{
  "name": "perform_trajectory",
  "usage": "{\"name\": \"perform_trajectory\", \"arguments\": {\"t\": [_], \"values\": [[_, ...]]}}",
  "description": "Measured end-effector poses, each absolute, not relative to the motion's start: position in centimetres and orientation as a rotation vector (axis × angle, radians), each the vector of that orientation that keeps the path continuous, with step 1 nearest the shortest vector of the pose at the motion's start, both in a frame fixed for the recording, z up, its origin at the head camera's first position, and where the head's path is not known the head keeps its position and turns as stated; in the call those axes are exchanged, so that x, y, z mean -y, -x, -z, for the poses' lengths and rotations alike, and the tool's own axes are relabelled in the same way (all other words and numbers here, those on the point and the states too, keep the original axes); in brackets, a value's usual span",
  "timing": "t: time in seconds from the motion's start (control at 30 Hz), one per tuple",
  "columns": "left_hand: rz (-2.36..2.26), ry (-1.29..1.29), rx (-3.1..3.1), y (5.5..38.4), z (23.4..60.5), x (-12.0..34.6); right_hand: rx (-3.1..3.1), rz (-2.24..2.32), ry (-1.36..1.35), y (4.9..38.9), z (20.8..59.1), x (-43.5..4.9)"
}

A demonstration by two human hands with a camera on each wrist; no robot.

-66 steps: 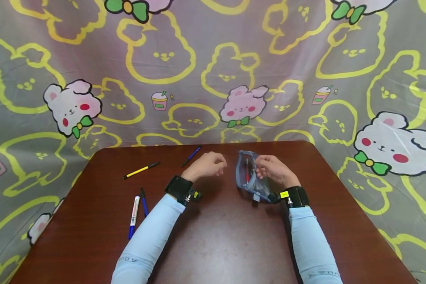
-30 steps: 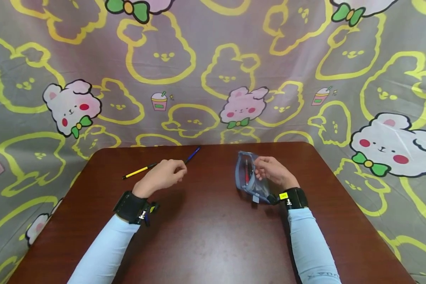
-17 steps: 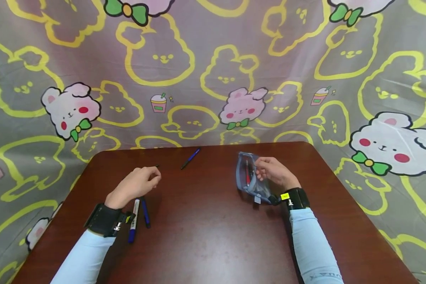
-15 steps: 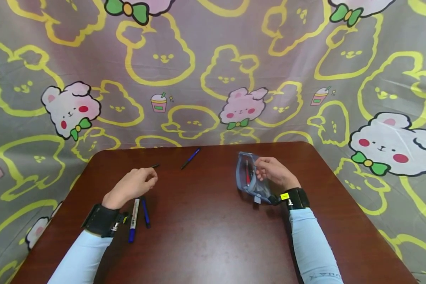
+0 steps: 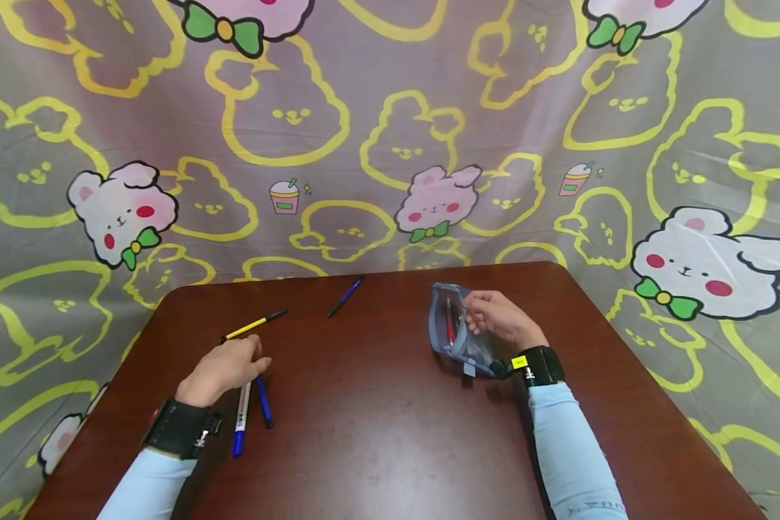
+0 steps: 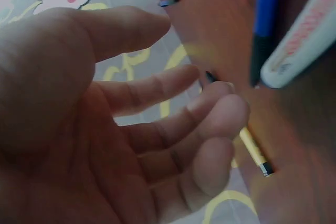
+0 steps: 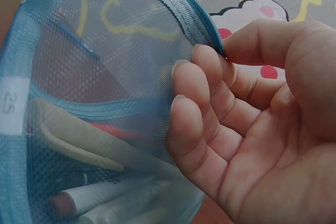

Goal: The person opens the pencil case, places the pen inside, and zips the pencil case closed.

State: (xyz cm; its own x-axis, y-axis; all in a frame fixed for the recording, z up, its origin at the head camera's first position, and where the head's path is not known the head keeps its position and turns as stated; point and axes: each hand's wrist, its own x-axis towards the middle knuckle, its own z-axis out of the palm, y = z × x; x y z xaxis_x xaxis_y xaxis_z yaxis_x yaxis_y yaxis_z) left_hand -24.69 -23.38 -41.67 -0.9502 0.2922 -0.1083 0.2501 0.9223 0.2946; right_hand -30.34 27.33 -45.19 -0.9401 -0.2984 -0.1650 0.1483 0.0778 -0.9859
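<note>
Pouch [image 5: 474, 350] of blue mesh is gaping at the right part of the desk [image 5: 377, 404]; we are not able to tell whether its base is touching the wood. The person's right hand [image 5: 499, 318] is holding it by the rim: in the right wrist view we are seeing thumb and fingers [image 7: 189, 124] pinching the zippered edge, the lower fingertips curling together along the mesh. Inside, we are making out a red pen [image 5: 451, 330], a cream-coloured strip [image 7: 79, 135] and a white stick [image 7: 94, 198] with a reddish end (the mesh is blurring the rest). A white label [image 7: 13, 106] is showing on the pouch's edge.

The left hand [image 5: 224, 368] is hovering over the left part of the desk, holding nothing; its thumb is standing apart and its fingers are bending loosely. We are finding the yellow pen [image 5: 250, 328] nearest to it, lying slantwise just beyond the knuckles (contact: we are unable to tell). Nearer the person, a white marker [image 5: 242, 412] with a blue cap and a blue pen [image 5: 263, 404] are lying side by side. A second blue pen [image 5: 346, 297] is lying near the far edge, between the yellow pen and the pouch.

We are also noting a black band [image 5: 180, 430] on each wrist, a pale blue sleeve [image 5: 572, 440] on each arm, and patterned cloth [image 5: 429, 108] hanging behind the desk.
</note>
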Motion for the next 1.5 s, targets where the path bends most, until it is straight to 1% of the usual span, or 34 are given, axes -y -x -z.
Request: {"name": "perform_trajectory", "arguments": {"t": [0.13, 0.43, 0.8, 1.1, 1.5], "values": [[-0.38, -0.377, -2.881, 24.9, 42.4, 23.5, -2.038, 1.921, 0.146, 30.5, 45.1, -27.3], [-0.435, -0.402, -2.873, 25.3, 43.6, 23.3, -2.029, 1.933, 0.152, 30.6, 45.4, -27.3], [-0.399, -0.406, -2.848, 25.3, 43.8, 22.7, -2.005, 1.911, 0.174, 30.6, 45.1, -27.5], [-0.351, -0.322, -2.842, 25.2, 43.7, 22.4, -2.018, 1.913, 0.152, 30.7, 45.4, -27.6], [-0.355, -0.216, -2.8, 25.6, 43.8, 22.2, -2.01, 1.887, 0.187, 29.9, 43.3, -27.0]]}}
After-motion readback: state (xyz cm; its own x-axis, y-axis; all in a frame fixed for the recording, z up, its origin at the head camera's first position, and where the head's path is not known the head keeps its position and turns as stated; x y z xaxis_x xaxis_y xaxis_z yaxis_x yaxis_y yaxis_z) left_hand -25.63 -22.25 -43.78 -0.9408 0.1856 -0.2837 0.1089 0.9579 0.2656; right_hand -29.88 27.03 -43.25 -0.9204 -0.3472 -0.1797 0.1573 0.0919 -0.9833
